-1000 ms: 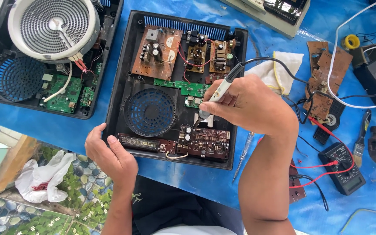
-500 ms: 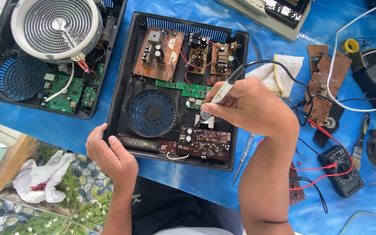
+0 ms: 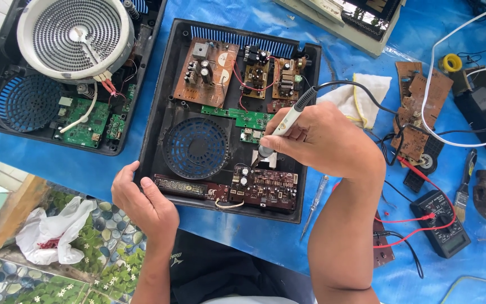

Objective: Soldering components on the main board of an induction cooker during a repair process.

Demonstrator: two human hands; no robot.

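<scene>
Soldering iron (image 3: 289,116) in your right hand (image 3: 324,141) slants along a diagonal axis, its tip pointing down-left into the open black casing (image 3: 158,101), its grey handle end up-right, trailing a black cord. Your fingers close round its slim white barrel. Your left hand (image 3: 142,202), loosely curled, grips the casing's near rim on the blue-covered counter (image 3: 333,62).

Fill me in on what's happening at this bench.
A person is working on an opened black cooker housing lying on a blue sheet. The right hand holds a soldering iron like a pen, tip down near the boards in the housing. The left hand grips the housing's near edge. A multimeter lies to the right.
</scene>
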